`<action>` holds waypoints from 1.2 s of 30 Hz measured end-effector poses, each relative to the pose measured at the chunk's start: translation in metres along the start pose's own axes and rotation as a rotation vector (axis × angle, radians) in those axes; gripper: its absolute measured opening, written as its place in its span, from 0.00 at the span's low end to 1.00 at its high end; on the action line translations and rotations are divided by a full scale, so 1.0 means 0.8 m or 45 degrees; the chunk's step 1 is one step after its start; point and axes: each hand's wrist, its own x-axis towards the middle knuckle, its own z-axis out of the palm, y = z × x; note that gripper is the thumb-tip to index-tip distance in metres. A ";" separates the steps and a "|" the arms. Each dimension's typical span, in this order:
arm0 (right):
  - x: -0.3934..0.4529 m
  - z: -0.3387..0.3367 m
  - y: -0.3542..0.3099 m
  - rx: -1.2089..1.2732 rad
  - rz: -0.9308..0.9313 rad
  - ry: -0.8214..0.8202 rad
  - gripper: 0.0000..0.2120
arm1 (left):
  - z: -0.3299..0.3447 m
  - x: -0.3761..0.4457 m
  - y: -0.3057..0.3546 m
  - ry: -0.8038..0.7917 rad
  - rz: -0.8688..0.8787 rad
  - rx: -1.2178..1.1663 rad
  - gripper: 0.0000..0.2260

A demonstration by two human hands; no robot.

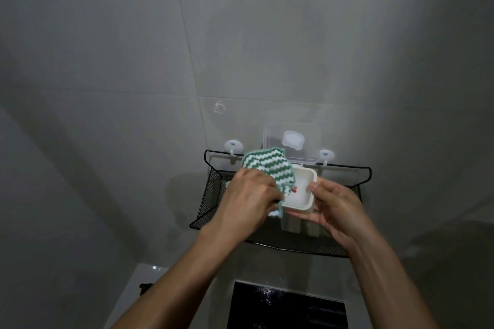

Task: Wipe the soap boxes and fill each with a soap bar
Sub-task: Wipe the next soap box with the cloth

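The left hand (248, 195) grips a green-and-white striped cloth (267, 171), pressing it into the white soap box (299, 189) at about 9 o'clock of its rim. The right hand (334, 211), at 4 o'clock of the box, holds it from beneath with curled fingers. The box's clear lid (291, 144) stands open at 12 o'clock. Below hangs a black mesh basket (213, 195) on 2 wall hooks (233, 147).
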 end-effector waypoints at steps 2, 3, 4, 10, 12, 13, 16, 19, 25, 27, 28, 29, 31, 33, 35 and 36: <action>0.001 0.000 0.001 -0.029 -0.015 -0.007 0.11 | 0.002 0.001 0.010 0.022 0.011 -0.019 0.11; 0.001 0.001 0.001 -0.036 -0.021 -0.022 0.11 | 0.004 0.002 0.015 0.043 0.019 -0.047 0.11; 0.001 0.001 0.001 -0.032 -0.026 -0.045 0.12 | 0.005 0.003 0.022 0.059 0.029 -0.074 0.11; -0.003 -0.003 0.001 -0.042 -0.019 -0.094 0.20 | 0.012 0.001 0.024 0.039 0.131 -0.093 0.11; -0.005 -0.009 0.002 -0.033 -0.013 -0.064 0.18 | 0.012 -0.003 0.010 0.009 0.164 -0.073 0.14; -0.005 -0.012 0.001 -0.029 -0.012 -0.057 0.18 | 0.012 -0.006 0.001 -0.007 0.174 -0.052 0.16; -0.007 -0.014 -0.002 -0.062 -0.004 -0.064 0.18 | 0.012 -0.015 -0.018 -0.005 0.216 -0.008 0.13; -0.009 -0.017 -0.004 -0.090 0.018 -0.087 0.18 | 0.016 -0.024 -0.026 0.079 0.222 0.008 0.07; -0.010 -0.022 0.003 -0.027 0.083 -0.037 0.20 | 0.002 -0.026 -0.052 -0.020 0.062 -0.253 0.16; -0.010 -0.024 0.008 -0.002 0.084 -0.007 0.20 | -0.007 -0.025 -0.052 0.041 -0.021 -0.401 0.18; -0.011 -0.024 0.008 0.003 0.076 0.001 0.20 | -0.011 -0.024 -0.050 0.111 -0.067 -0.443 0.19; -0.011 -0.024 0.008 -0.001 0.065 0.005 0.21 | -0.014 -0.021 -0.047 0.193 -0.111 -0.454 0.19; -0.009 -0.020 0.008 -0.029 0.046 -0.004 0.22 | -0.016 -0.011 -0.034 0.342 -0.186 -0.432 0.20; -0.008 -0.013 0.008 -0.068 0.031 -0.037 0.22 | -0.012 0.002 -0.014 0.386 -0.169 -0.403 0.18; -0.007 -0.006 0.008 -0.090 0.018 -0.061 0.22 | -0.003 0.015 0.000 0.320 -0.072 -0.319 0.16; -0.007 -0.004 0.009 -0.090 0.014 -0.067 0.21 | 0.003 0.020 0.003 0.268 -0.035 -0.252 0.16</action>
